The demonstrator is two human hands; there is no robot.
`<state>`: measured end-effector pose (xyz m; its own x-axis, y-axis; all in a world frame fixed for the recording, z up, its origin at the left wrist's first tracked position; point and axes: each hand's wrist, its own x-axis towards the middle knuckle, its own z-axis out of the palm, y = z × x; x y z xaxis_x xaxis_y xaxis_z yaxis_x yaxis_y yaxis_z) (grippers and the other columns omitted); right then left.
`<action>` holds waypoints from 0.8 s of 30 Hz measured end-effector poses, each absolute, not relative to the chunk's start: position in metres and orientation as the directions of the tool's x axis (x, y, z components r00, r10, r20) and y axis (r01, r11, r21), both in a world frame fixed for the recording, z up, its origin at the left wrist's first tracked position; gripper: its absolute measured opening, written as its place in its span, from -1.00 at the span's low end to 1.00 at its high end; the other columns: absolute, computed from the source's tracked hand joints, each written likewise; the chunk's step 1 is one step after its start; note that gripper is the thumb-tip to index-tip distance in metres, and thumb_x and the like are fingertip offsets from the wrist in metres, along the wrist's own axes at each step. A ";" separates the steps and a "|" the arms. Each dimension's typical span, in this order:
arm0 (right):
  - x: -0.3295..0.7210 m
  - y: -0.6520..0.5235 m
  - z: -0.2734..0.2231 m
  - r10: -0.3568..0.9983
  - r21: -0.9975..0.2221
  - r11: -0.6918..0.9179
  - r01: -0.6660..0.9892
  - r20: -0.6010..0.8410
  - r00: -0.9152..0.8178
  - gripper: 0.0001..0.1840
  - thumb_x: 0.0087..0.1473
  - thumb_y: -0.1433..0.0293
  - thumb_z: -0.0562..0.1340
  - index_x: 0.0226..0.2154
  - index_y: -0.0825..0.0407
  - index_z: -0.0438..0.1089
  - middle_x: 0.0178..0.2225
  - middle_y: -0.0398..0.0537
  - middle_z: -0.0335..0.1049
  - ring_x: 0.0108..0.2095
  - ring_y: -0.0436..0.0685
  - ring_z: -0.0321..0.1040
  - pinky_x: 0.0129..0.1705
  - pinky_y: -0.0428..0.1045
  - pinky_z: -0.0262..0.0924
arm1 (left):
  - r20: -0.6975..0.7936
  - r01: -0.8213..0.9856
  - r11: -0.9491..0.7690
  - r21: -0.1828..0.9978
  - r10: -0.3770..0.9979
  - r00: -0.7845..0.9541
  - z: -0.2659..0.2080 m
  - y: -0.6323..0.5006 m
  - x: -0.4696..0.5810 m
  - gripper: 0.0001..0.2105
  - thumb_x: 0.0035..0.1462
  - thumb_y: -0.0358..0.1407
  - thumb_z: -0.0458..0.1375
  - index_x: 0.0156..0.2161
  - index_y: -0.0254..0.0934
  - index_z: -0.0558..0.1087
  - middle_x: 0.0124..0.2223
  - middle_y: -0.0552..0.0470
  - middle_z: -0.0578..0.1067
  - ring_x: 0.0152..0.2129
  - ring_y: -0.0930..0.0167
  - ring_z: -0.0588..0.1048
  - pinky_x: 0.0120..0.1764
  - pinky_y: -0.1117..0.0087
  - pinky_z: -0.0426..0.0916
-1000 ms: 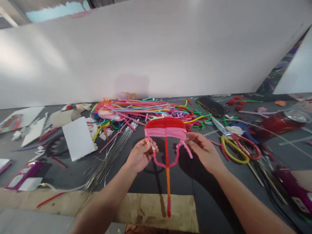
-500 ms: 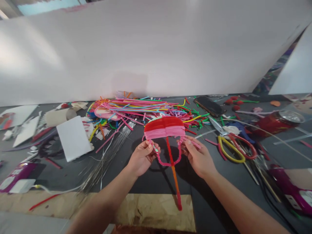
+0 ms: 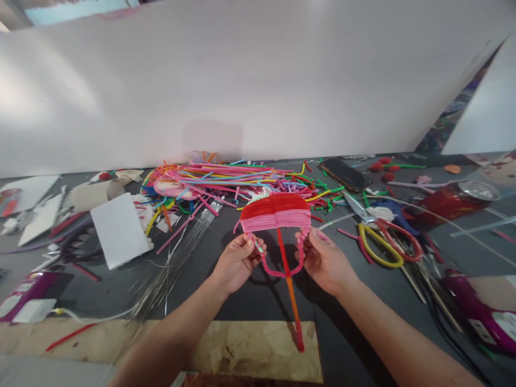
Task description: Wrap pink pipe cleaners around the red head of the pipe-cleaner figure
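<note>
Between my two hands is a pipe-cleaner craft (image 3: 276, 215), with a red and pink striped rounded top and a white edge behind it. A twisted pink loop hangs below the top. A red and orange stem (image 3: 291, 290) runs down through the loop toward me. My left hand (image 3: 237, 263) pinches the loop's left side, where a small pale green and white bit shows by the thumb. My right hand (image 3: 325, 262) is closed on the loop's right side just under the striped top, and a pink end pokes out above its fingers.
Behind the craft lies a heap of coloured pipe cleaners (image 3: 226, 180). Thin wires (image 3: 181, 258) and a white card (image 3: 120, 231) are at left. Scissors (image 3: 381, 244), a phone (image 3: 344, 174) and a red can (image 3: 451, 207) lie at right. A white board (image 3: 258, 80) stands at the back.
My right hand's fingers have closed in around the loop's right side, and the pink end now shows less. The craft has shifted slightly to the right in view.
</note>
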<state>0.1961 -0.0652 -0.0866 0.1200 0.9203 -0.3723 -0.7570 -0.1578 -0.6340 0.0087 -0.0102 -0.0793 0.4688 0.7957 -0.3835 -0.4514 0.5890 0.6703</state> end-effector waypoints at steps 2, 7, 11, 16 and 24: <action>0.196 -0.065 -0.085 0.923 -0.613 -0.164 -0.773 -0.373 0.100 -0.84 -0.14 0.30 0.38 -0.48 -0.04 0.40 -0.44 -0.23 0.41 -0.51 -0.07 0.27 -0.48 -0.15 0.21 | -0.398 -0.444 0.598 0.667 0.791 0.465 -0.079 -0.011 0.009 -0.81 -0.14 -0.39 0.34 -0.43 -0.31 0.40 -0.40 0.07 0.51 -0.45 0.48 0.50 -0.33 0.46 0.42; 0.197 -0.067 -0.082 0.944 -0.640 -0.155 -0.753 -0.321 0.079 -0.83 -0.13 0.27 0.36 -0.50 -0.05 0.37 -0.47 -0.22 0.35 -0.49 -0.04 0.24 -0.47 -0.11 0.19 | -0.425 -0.427 0.622 0.657 0.773 0.472 -0.082 -0.012 0.010 -0.80 -0.14 -0.37 0.34 -0.43 -0.31 0.37 -0.40 0.08 0.51 -0.44 0.48 0.50 -0.36 0.47 0.40; 0.197 -0.069 -0.081 0.946 -0.638 -0.151 -0.755 -0.315 0.077 -0.83 -0.15 0.28 0.36 -0.49 -0.05 0.37 -0.47 -0.22 0.34 -0.48 -0.04 0.23 -0.45 -0.11 0.19 | -0.414 -0.416 0.629 0.657 0.762 0.498 -0.083 -0.012 0.009 -0.78 -0.15 -0.36 0.35 -0.43 -0.31 0.37 -0.40 0.07 0.51 -0.46 0.49 0.49 -0.38 0.48 0.39; 0.201 -0.066 -0.082 0.938 -0.680 -0.169 -0.714 -0.334 0.095 -0.80 -0.06 0.17 0.30 -0.45 -0.07 0.37 -0.42 -0.19 0.39 -0.47 -0.01 0.28 -0.46 -0.10 0.20 | -0.372 -0.418 0.594 0.687 0.782 0.501 -0.081 -0.011 0.007 -0.78 -0.16 -0.34 0.36 -0.44 -0.31 0.38 -0.41 0.07 0.49 -0.47 0.49 0.48 -0.38 0.49 0.38; 0.228 -0.061 -0.079 0.929 -0.931 0.025 -0.364 -0.113 0.351 -0.67 -0.02 0.11 0.24 -0.20 -0.12 0.38 -0.19 -0.09 0.44 -0.22 0.10 0.37 -0.22 0.02 0.29 | -0.310 -0.411 0.514 0.753 0.828 0.467 -0.075 -0.003 0.002 -0.77 -0.17 -0.33 0.36 -0.44 -0.32 0.38 -0.44 0.07 0.47 -0.49 0.48 0.47 -0.40 0.49 0.36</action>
<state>0.2284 -0.0608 -0.0792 0.3515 0.9294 -0.1127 -0.3644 0.0249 -0.9309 0.0021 -0.0033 -0.0752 0.4670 0.8281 -0.3101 -0.4112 0.5139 0.7529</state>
